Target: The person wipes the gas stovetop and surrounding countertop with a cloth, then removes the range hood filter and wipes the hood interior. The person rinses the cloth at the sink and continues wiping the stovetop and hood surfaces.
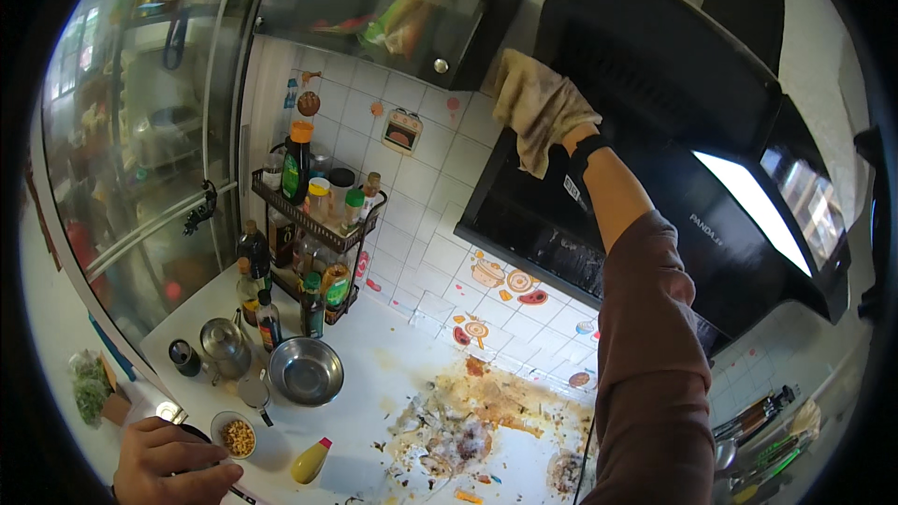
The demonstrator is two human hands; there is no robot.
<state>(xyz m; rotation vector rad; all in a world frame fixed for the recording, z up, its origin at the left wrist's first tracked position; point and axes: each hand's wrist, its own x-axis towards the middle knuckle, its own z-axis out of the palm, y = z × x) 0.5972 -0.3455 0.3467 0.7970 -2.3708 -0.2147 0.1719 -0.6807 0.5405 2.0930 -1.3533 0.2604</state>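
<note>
A soiled beige cloth (pixel 544 102) drapes over my right hand (pixel 579 132), which presses it to the side of the black range hood (pixel 631 112); the fingers are hidden under the cloth. A black band circles that wrist. At the lower left, my left hand (pixel 172 466) is by the counter edge, fingers bent, over a dark rim that it seems to hold or rest on; what this belongs to is mostly hidden. Just right of this hand stands a bowl of nuts or similar bits (pixel 238 436). A yellow squeeze bottle with a red cap (pixel 311 461) lies farther right.
The white counter (pixel 365 365) bears brown grease and grime (pixel 470 428) below the hood. Left of it stand a steel bowl (pixel 306 371), a metal pot (pixel 224 347) and sauce bottles. A two-tier rack (pixel 316 221) holds jars. A glass-fronted cabinet (pixel 379 14) adjoins the hood; utensils hang right.
</note>
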